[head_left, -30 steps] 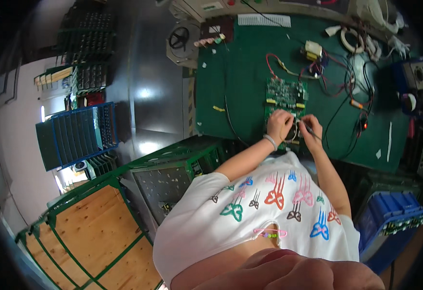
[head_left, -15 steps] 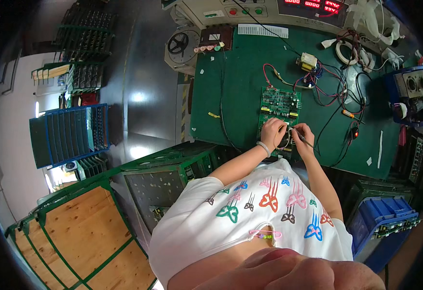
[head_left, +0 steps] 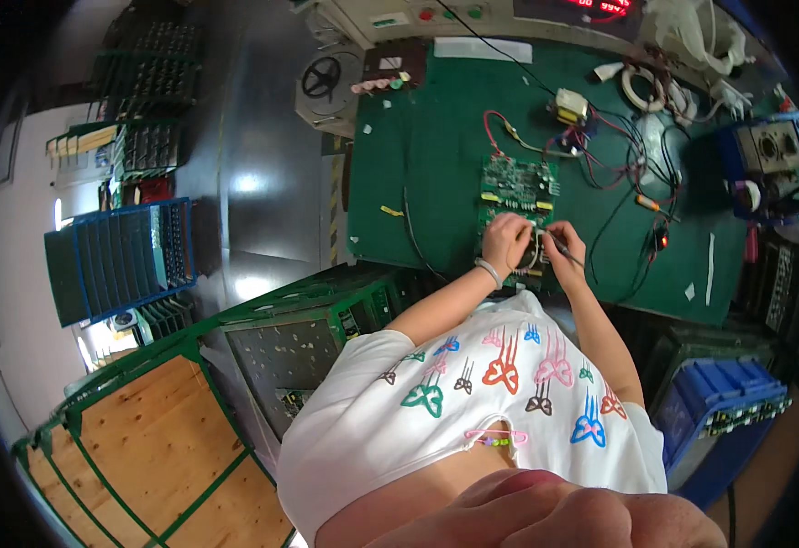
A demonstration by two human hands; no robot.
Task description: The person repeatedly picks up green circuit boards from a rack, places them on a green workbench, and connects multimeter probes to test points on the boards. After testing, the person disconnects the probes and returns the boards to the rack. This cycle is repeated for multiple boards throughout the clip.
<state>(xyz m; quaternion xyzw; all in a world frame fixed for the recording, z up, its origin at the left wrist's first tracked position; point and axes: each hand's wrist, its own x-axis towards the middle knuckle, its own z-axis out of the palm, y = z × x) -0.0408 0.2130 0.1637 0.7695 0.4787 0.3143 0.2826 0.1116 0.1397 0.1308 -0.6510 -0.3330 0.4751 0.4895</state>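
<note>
A green circuit board (head_left: 520, 173) lies on the green-topped bench, its near part covered by my hands. My left hand (head_left: 507, 243) is over the board's near half, thumb and fingers closed in a pinch; what they hold is too small to make out. Close beside it, my right hand (head_left: 567, 254) grips a slim dark pen-shaped tool (head_left: 575, 257), its tip pointing toward the left fingertips. Between the hands a pale wire (head_left: 536, 248) curves over the board. Red and dark leads (head_left: 488, 128) run from the board's far edge.
Right of the board lie a yellow-and-white transformer (head_left: 571, 107), tangled cables (head_left: 641, 151), an orange-handled tool (head_left: 648, 203) and a small switch with a red light (head_left: 662, 238). A dark terminal block (head_left: 390, 68) sits far left. Blue bins (head_left: 724, 402) stand at right, a green-framed cart (head_left: 144, 411) at left.
The whole view has shifted slightly, with the bench sitting a little further left and up. Both hands stay over the board; the pale wire between them now hangs straighter.
</note>
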